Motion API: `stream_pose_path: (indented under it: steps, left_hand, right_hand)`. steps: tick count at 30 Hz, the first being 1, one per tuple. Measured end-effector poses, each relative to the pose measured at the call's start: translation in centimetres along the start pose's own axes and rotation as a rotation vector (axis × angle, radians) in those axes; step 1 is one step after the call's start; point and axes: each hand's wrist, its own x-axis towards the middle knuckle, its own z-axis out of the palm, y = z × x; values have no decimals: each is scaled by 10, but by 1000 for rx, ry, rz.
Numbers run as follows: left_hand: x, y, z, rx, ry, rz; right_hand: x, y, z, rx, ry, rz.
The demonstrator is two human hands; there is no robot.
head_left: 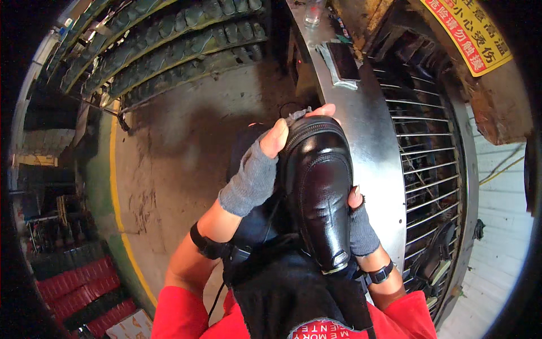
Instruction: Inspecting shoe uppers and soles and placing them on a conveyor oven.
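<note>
A glossy black leather shoe (320,192) is held up in front of my body, its rounded stitched end pointing away from me and its narrow end close to my apron. My left hand (262,161), in a grey fingerless glove, is closed round the far end, thumb on the left side. Fingertips show past that end, next to a bit of grey material that I cannot make out. On the shoe's right side my right hand (361,226), also in a grey fingerless glove, grips it with the thumb up; its other fingers are hidden beneath.
A metal ledge (375,164) runs along my right, with a dark flat device (344,61) on a cloth. Beyond it lies a rack of metal bars (426,152) with dark shoes (440,254). Shelves of shoes (180,45) stand far left; a yellow floor line (116,192) runs at left.
</note>
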Motion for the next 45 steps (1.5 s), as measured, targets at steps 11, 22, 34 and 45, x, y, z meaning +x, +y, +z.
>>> stream_pose_path:
  steps: [11,22,34,45]
  left_hand:
    - [-60,41,-2,427,289,130]
    - [-102,-14,-16,-57,245,235]
    - [-46,20,69,75,293,-80]
    - [-16,15,84,985,-7,-55]
  right_hand:
    - [6,-47,59,-492,-150,-141]
    - [-3,-10,19,-891,-127,-512]
    - [-13,-97,20,-927,52,-614]
    - [-8,-158,42,-1261,-264,-767]
